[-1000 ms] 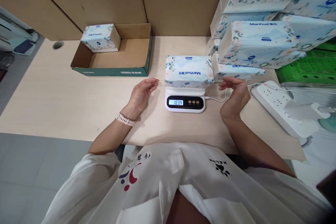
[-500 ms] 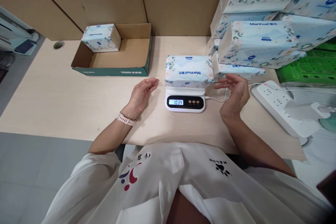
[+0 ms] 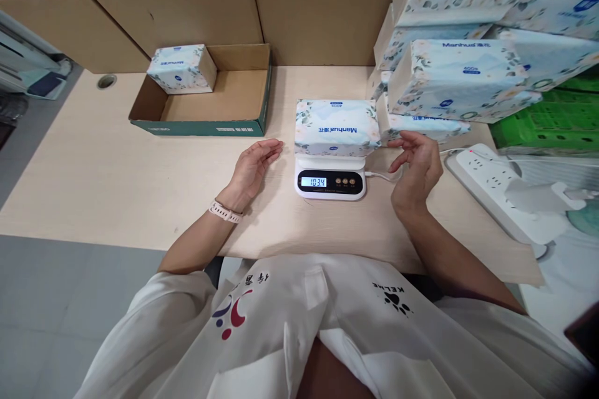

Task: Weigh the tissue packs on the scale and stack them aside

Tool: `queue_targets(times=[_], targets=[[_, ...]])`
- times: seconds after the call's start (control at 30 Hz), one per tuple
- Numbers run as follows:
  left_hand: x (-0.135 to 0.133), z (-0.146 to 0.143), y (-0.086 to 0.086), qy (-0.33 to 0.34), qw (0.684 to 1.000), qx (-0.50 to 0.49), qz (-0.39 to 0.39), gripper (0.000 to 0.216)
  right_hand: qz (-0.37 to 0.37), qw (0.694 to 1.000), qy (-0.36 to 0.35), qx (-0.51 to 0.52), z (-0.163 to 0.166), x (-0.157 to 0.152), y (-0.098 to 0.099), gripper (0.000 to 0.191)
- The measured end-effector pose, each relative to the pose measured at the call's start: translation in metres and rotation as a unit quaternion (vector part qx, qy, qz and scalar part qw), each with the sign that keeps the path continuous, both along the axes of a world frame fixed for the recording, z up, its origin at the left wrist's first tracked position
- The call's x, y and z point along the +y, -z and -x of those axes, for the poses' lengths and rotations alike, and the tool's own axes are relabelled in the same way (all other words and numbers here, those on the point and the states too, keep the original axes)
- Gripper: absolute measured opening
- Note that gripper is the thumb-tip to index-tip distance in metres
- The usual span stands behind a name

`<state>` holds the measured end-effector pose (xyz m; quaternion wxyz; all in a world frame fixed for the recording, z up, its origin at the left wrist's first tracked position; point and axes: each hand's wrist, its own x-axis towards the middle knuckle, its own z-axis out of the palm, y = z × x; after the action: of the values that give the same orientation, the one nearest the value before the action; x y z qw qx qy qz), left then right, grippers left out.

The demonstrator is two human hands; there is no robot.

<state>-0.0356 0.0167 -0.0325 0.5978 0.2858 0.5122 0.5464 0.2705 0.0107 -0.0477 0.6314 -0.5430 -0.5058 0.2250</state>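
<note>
A tissue pack [image 3: 337, 128] with a blue floral print lies on a white digital scale [image 3: 330, 194], whose lit display reads 103.4. To its left, my left hand [image 3: 255, 168] rests on edge on the table, fingers stretched out and holding nothing, apart from the pack. On the other side my right hand [image 3: 416, 165] is raised with its fingers bent and apart, nothing in them. It is close in front of the lowest pack [image 3: 428, 128] of the stack; whether it touches that pack I cannot tell.
Left of the scale stands an open cardboard box [image 3: 196, 127] with another tissue pack [image 3: 182, 68] in its left end. Stacked tissue packs [image 3: 461, 78] rise at the right, beside a green crate [image 3: 547, 118]. A white power strip [image 3: 496, 190] with a plugged-in adapter lies at the right edge.
The fingers of my right hand have curled slightly and shifted a little to the right. My left hand, the pack on the scale and the reading stay the same.
</note>
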Motion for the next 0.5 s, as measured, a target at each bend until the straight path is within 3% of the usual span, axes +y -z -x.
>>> queue_targets(times=[0.5], targets=[[-0.0010,-0.0007,0.0024,0.012,1.000,0.019,-0.009,0.015,-0.008,1.000,-0.009,-0.015,-0.0014,0.0024,0.0038,0.055]])
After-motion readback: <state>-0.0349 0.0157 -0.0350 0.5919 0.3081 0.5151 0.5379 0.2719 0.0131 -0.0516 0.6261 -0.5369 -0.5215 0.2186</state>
